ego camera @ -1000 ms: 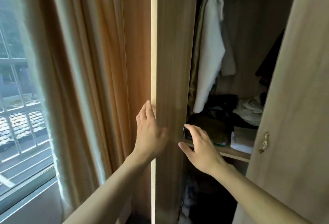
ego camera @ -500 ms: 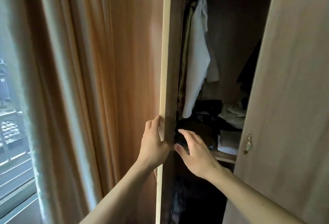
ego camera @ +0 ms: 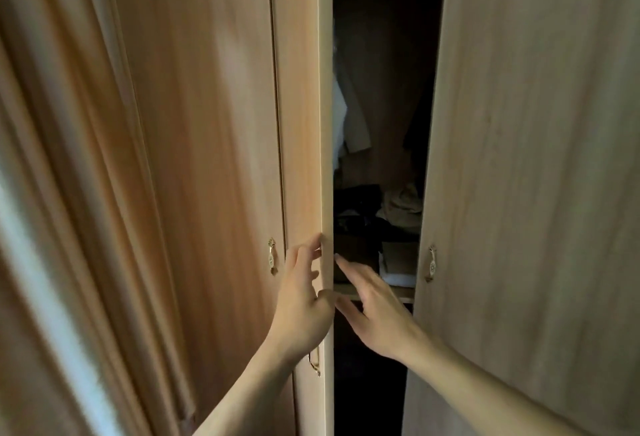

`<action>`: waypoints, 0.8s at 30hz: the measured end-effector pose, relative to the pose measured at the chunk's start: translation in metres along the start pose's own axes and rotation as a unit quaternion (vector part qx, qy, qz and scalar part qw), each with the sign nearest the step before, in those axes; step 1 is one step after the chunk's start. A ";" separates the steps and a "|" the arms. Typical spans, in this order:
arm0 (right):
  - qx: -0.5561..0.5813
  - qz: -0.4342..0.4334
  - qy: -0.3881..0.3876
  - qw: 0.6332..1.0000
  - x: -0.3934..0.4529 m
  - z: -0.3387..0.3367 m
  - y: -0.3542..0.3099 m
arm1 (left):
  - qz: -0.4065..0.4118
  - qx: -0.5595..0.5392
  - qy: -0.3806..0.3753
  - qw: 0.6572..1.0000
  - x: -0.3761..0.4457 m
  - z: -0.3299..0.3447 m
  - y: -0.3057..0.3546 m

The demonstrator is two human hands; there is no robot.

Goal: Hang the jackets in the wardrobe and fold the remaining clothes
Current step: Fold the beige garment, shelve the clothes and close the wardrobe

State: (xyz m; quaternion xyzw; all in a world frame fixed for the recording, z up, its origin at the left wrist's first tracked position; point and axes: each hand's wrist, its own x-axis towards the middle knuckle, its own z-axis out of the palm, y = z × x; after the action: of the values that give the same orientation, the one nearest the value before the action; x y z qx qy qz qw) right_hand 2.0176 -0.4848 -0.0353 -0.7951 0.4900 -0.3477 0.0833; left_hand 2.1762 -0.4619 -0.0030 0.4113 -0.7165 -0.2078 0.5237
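At nine o'clock a long orange-tan fabric curtain is hanging in folds, blurred. Beside it the light-brown wooden wardrobe is showing a closed panel with a small brass handle. Next comes the narrow light wood left door, standing ajar. The left hand is lying flat on its face near the free edge at about seven o'clock, fingers loosely spread, the fingertips touching the edge; a second brass handle is peeking out below the wrist.

In the dark gap at centre, a pale hanging jacket is showing at twelve o'clock, just inside the left door. Beneath it, on the wooden shelf, dark crumpled clothes are lying next to a cream heap, with folded light pieces towards the front. The right hand is reaching into the gap at six o'clock, open, fingers extended and slightly apart, holding nothing. At three o'clock the wide pale wooden right door is carrying its own brass handle.

Compared with half a second ago, the left door is swinging further shut, the opening is narrowing, the hanging rail is going out of view, and less of the jacket is showing. The window is no longer visible.
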 end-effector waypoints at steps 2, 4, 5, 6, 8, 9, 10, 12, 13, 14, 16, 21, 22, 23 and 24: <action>0.014 -0.009 0.014 1.000 0.001 -0.004 0.014 | 0.006 0.002 -0.012 1.000 0.006 0.014 0.002; 0.028 -0.013 0.027 0.999 0.002 -0.012 0.030 | 0.008 0.012 -0.023 1.000 0.014 0.029 0.004; 0.035 -0.013 0.030 0.999 0.003 -0.017 0.039 | 0.008 0.017 -0.026 0.999 0.018 0.037 0.006; 0.041 -0.012 0.031 0.999 0.003 -0.023 0.048 | 0.010 0.027 -0.028 0.999 0.023 0.045 0.007; 0.051 -0.016 0.029 0.998 0.005 -0.034 0.066 | 0.016 0.058 -0.029 0.998 0.034 0.064 0.010; 0.056 -0.016 0.027 0.998 0.006 -0.040 0.076 | 0.018 0.074 -0.031 0.997 0.039 0.074 0.011; 0.063 -0.012 0.025 0.998 0.007 -0.045 0.085 | 0.021 0.091 -0.032 0.995 0.044 0.084 0.013; 0.075 -0.007 0.019 0.997 0.010 -0.056 0.103 | 0.028 0.129 -0.030 0.991 0.054 0.102 0.014; 0.078 -0.008 0.018 0.997 0.011 -0.061 0.112 | 0.032 0.145 -0.029 0.989 0.060 0.110 0.014; 0.082 -0.009 0.015 0.997 0.012 -0.066 0.121 | 0.037 0.160 -0.028 0.986 0.066 0.117 0.015; 0.091 -0.001 0.010 0.996 0.015 -0.075 0.138 | 0.054 0.192 -0.028 0.979 0.080 0.128 0.015; 0.070 0.035 0.003 0.997 0.026 -0.092 0.172 | 0.101 0.297 -0.017 0.949 0.114 0.159 0.018; 0.068 0.041 0.001 0.997 0.029 -0.095 0.177 | 0.112 0.319 -0.007 0.941 0.120 0.166 0.020; 0.070 0.045 0.001 0.997 0.032 -0.097 0.183 | 0.121 0.340 0.001 0.933 0.126 0.172 0.020; 0.075 0.048 0.004 0.996 0.034 -0.098 0.188 | 0.128 0.359 0.006 0.925 0.132 0.178 0.020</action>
State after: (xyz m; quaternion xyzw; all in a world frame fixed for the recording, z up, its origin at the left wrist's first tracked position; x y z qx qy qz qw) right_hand 1.8292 -0.5879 -0.0348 -0.7608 0.5004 -0.3824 0.1567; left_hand 1.9895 -0.5801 0.0230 0.4776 -0.7868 0.1343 0.3672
